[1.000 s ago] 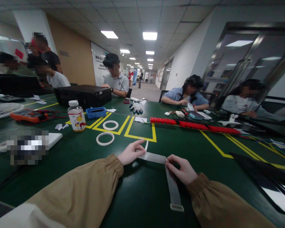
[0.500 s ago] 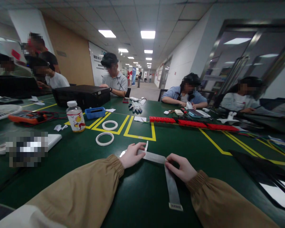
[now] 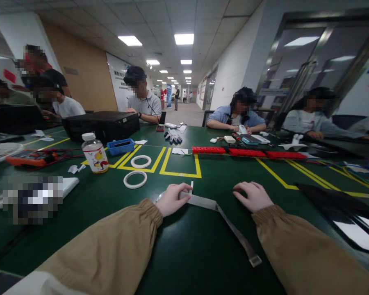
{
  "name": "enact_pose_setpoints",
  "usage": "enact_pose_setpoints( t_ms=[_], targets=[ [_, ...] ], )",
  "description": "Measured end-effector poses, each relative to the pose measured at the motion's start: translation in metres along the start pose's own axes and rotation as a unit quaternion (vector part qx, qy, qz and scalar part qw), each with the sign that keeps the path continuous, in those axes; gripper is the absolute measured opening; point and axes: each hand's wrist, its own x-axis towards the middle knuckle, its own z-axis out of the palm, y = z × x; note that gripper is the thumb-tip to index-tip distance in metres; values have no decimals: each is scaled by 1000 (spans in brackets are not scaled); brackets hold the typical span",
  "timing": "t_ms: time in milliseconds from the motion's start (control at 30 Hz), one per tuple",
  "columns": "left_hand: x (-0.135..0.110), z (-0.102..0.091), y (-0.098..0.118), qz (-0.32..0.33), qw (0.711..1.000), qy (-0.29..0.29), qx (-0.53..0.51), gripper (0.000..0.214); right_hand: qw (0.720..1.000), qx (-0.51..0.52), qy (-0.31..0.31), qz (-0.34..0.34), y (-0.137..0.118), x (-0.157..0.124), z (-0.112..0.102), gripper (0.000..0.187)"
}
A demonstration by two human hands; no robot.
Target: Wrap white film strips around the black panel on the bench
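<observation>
My left hand (image 3: 174,199) pinches one end of a flat grey ribbon cable (image 3: 203,201) between thumb and fingers. A fold near the cable's middle turns its free part toward me. That part ends in a small connector tip (image 3: 255,260) above the dark green table (image 3: 197,254). Beside my left fingertips a narrow white strip (image 3: 192,187) sticks up; what it is joined to is hidden. My right hand (image 3: 254,196) is apart from the cable, to its right, fingers loosely bent and holding nothing visible. A shiny edge shows behind my left wrist.
Two white tape rolls (image 3: 140,162) lie beyond my left hand. Further left are a bottle (image 3: 95,153), a blue tray (image 3: 121,146) and an orange multimeter (image 3: 30,157). Red strips (image 3: 249,153) stretch across the table. Black sheets (image 3: 335,209) lie at right. Several people sit opposite.
My right hand has let go of the ribbon cable's fold and moved right and slightly away. The cable's free end has swung to the right. My left hand keeps its pinch.
</observation>
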Motion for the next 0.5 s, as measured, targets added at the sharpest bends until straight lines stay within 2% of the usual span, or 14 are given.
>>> enact_pose_setpoints(
  t_ms=[67, 133, 200, 267, 333, 400, 500],
  targets=[
    [0, 0, 0, 14, 1000, -12, 5, 25, 992, -50, -12, 118, 30, 0, -5, 25],
    [0, 0, 0, 29, 999, -23, 8, 23, 969, -87, -19, 231, 60, -4, -12, 33],
    [0, 0, 0, 45, 998, -30, 12, 22, 947, -103, -11, 305, 88, -14, -20, 44],
    [0, -1, 1, 54, 998, -34, 16, 22, 916, -112, 8, 386, 114, -26, -25, 52],
    [-1, -1, 1, 59, 998, -34, 16, 22, 870, -122, 33, 477, 135, -37, -26, 56],
    [-1, -1, 1, 62, 997, -31, 17, 22, 831, -111, 31, 544, 150, -45, -23, 58],
    [-1, 0, 0, 67, 997, -29, 18, 22, 812, -82, -3, 578, 158, -46, -20, 58]
  ],
)
